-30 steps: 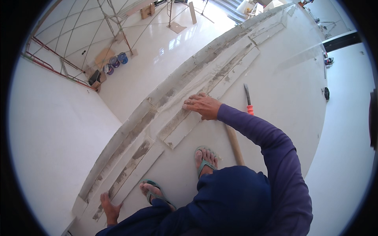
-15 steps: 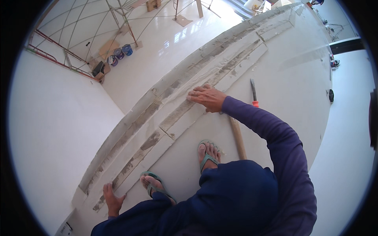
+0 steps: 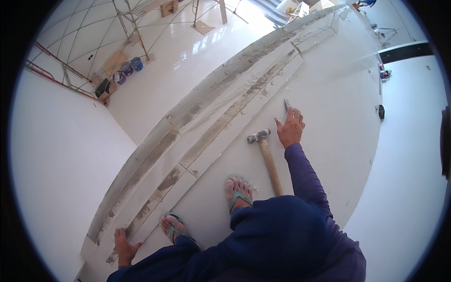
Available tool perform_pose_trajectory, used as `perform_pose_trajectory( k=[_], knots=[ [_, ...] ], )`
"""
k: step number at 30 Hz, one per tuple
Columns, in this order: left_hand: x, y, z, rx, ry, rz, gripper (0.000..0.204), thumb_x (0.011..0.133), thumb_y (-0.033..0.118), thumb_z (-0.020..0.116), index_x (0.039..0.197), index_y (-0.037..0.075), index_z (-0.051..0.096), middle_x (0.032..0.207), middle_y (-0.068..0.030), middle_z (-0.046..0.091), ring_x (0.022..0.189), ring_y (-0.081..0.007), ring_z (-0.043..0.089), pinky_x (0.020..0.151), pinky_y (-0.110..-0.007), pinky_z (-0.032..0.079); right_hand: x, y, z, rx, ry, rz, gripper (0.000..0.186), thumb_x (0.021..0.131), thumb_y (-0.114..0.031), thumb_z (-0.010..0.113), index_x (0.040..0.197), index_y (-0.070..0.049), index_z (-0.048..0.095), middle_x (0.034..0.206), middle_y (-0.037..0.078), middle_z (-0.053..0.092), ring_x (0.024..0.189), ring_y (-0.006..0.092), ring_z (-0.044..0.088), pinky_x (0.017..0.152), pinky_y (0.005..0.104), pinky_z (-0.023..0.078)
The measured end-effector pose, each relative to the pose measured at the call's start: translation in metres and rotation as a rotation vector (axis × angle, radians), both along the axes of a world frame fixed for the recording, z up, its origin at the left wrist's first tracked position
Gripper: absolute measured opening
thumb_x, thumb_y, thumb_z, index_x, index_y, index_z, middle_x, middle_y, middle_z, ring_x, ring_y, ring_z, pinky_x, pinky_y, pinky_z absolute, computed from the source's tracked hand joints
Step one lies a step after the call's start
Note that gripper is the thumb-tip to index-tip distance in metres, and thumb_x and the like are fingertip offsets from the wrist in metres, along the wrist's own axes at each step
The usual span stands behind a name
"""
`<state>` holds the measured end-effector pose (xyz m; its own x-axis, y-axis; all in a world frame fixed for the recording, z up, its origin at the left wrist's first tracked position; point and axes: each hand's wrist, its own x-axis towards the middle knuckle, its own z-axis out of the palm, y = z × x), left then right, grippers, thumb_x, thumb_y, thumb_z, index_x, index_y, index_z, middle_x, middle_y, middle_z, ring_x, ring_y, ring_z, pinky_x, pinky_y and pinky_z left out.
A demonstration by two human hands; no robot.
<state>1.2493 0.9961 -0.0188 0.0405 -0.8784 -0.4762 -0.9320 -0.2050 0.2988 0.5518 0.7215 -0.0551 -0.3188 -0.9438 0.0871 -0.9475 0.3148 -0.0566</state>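
Chisel (image 3: 286, 103), by the look of its flat blade, lies on the pale surface (image 3: 333, 150) at the right hand (image 3: 291, 129); blade pokes out just past the fingertips, rest of it hidden under the fingers. Right thumb stands apart from the half-curled fingers, so hand reads part-open; can't tell whether the fingers touch the tool or have any hold.

For a sound pick-up, judged only: palm square over the hidden end, fingers wrapped right round, thumb brought in from the side to oppose them, skin kept back from the blade edge. Lift it clear rather than drag it over the surface. Fingertips sit close to the blade, so a grip further back looks safer.

Hammer (image 3: 270, 163) lies left of the right thumb, near but apart; better to keep the hand clear of its head. Left hand (image 3: 125, 249) is well apart from the chisel, fingers at the near end of the long strips (image 3: 211, 143), thumb spread wide, nothing visible held; contact beneath can't be made out.
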Motion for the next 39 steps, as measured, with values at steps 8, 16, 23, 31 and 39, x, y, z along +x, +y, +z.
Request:
perform_pose_trajectory(
  k=[8, 16, 23, 31, 39],
  knots=[
    [0.038, -0.111, -0.05, -0.131, 0.018, -0.089, 0.018, 0.089, 0.003, 0.075, 0.1, -0.001, 0.061, 0.08, -0.0167, 0.059, 0.081, -0.0435, 0.06, 0.069, -0.051, 0.046, -0.057, 0.013, -0.034, 0.093, -0.29, -0.04, 0.042, 0.096, -0.016, 0.065, 0.127, 0.008, 0.052, 0.113, 0.034, 0.065, 0.106, 0.0525, 0.065, 0.098, 0.0552, 0.053],
    [-0.221, -0.211, 0.064, -0.518, 0.421, -0.525, 0.058, 0.082, 0.006, 0.075, 0.138, 0.003, 0.059, 0.127, -0.0217, 0.062, 0.117, -0.0423, 0.062, 0.11, -0.052, 0.046, 0.167, 0.037, 0.05, 0.61, -0.812, 0.824, 0.034, 0.091, -0.007, 0.064, 0.122, 0.0, 0.056, 0.112, 0.023, 0.066, 0.107, 0.0446, 0.067, 0.092, 0.0542, 0.053],
    [-0.247, -0.178, 0.047, 0.119, 0.344, -0.26, 0.09, 0.08, 0.014, 0.073, 0.157, -0.002, 0.031, 0.09, -0.0192, 0.073, 0.084, -0.0432, 0.073, 0.075, -0.053, 0.057, 0.251, 0.059, 0.061, 0.737, -0.697, 1.251, 0.028, 0.083, -0.01, 0.072, 0.106, 0.004, 0.064, 0.098, 0.024, 0.071, 0.09, 0.045, 0.072, 0.08, 0.0538, 0.058],
    [-0.212, -0.145, 0.018, 0.118, 0.299, -0.287, 0.022, 0.09, 0.023, 0.072, 0.106, 0.007, 0.072, 0.074, -0.0193, 0.071, 0.071, -0.0415, 0.072, 0.064, -0.053, 0.054, 0.16, 0.015, 0.089, -0.034, -0.717, 0.438, 0.043, 0.091, -0.038, 0.082, 0.105, -0.001, 0.063, 0.101, 0.02, 0.064, 0.099, 0.0402, 0.066, 0.087, 0.0508, 0.054],
    [-0.216, -0.132, -0.007, 0.126, 0.766, -0.2, 0.023, 0.092, 0.025, 0.076, 0.081, 0.004, 0.072, 0.063, -0.0177, 0.063, 0.057, -0.0333, 0.067, 0.059, -0.038, 0.052, 0.021, 0.159, -0.04, 0.214, -0.221, 0.027, 0.063, 0.094, -0.044, 0.075, 0.127, 0.006, 0.054, 0.119, 0.029, 0.06, 0.114, 0.0454, 0.06, 0.097, 0.0509, 0.052]
  ],
)
